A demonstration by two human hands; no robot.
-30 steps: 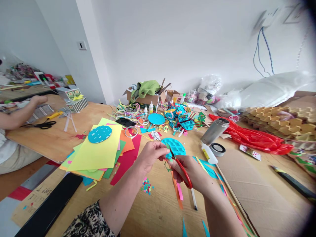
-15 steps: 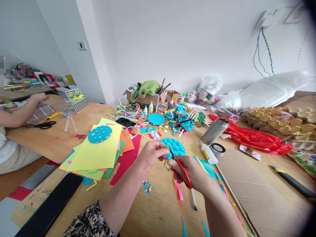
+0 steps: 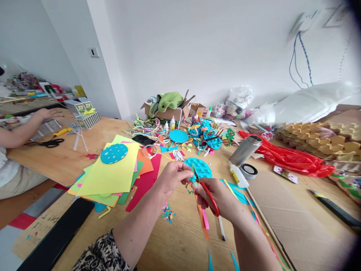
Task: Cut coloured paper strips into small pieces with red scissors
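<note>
My left hand [image 3: 175, 176] is closed, thumb and fingertips pinching a small piece of green paper [image 3: 193, 170]. Wrapped through the red handles of a pair of scissors [image 3: 211, 198], my right hand [image 3: 218, 192] keeps the blades up against that paper. A thin green paper scrap [image 3: 190, 189] dangles under the fingertips. Just behind both hands lies a blue paper disc [image 3: 203, 168] with raised squares, partly covered by them. Below my left wrist is a small heap of coloured paper dots [image 3: 168, 213]. A pen [image 3: 222, 229] lies below my right hand.
Coloured paper sheets [image 3: 96, 182] are stacked at left with a spotted blue disc [image 3: 114, 153] on top. A steel bottle [image 3: 246, 149], glue bottle [image 3: 238, 175] and cardboard sheet [image 3: 284, 210] are at right. A co-worker's hand [image 3: 48, 113] is at far left, above black scissors [image 3: 52, 143].
My hands and the scissors stay almost in place, while the dangling green scrap has shifted slightly. At far left, the co-worker's hand has moved right and its fingers are now stretched out.
</note>
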